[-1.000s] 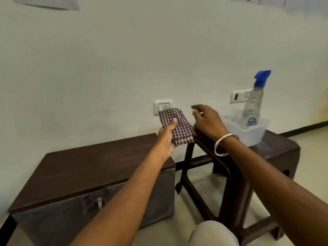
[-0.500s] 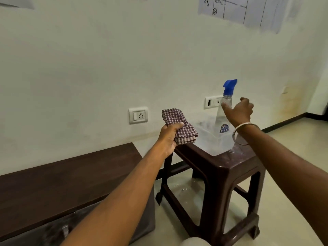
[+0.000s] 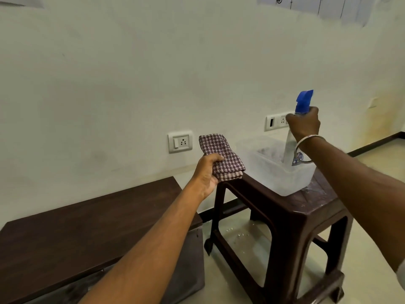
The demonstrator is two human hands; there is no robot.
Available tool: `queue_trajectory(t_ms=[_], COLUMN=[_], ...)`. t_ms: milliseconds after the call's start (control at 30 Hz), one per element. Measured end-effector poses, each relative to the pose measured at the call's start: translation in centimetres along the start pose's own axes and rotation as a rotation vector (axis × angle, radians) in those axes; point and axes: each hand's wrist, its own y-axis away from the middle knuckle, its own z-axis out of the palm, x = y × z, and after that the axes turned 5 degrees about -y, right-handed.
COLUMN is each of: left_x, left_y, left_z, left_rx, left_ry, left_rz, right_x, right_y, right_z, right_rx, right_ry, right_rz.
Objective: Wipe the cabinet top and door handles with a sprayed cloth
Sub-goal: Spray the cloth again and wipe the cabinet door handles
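My left hand [image 3: 207, 174] holds a folded maroon-and-white checked cloth [image 3: 221, 156] in the air, just left of the stool's corner. My right hand [image 3: 304, 126] is wrapped around the neck of a clear spray bottle [image 3: 290, 148] with a blue trigger head [image 3: 303, 101]; the bottle stands inside a translucent plastic tub [image 3: 278, 172]. The low cabinet [image 3: 87, 227] with a dark brown top sits at the lower left, below my left forearm. Its door handles are hidden in this view.
The tub rests on a dark brown plastic stool [image 3: 289, 216] right of the cabinet. Two wall sockets [image 3: 180, 141] [image 3: 276, 121] sit on the cream wall behind. Pale floor with small crumbs [image 3: 241, 234] lies under the stool.
My right hand reached right from the stool's corner to the spray bottle and closed on its neck. The left hand kept the cloth. The view shifted rightward.
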Motion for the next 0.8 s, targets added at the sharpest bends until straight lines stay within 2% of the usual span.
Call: queue_trajectory(t_ms=[200,433,800], left_x=[1.0,2.8,5.7], left_y=[0.8,2.4,5.6], left_z=[-0.7,-0.6,-0.7], left_rx=[-0.006,-0.001,0.027], left_ry=[0.020,0.060,0.079], left_rz=[0.025,0.053,0.112], right_x=[-2.4,-8.7,-14.2], right_y=[0.0,1.0,5.1], right_z=[0.0,-0.9,-1.0], right_rx=[0.054,-0.081,-0.210], right_ry=[-0.030,-0.089,-0.131], right_rz=[-0.096,-0.259,-0.350])
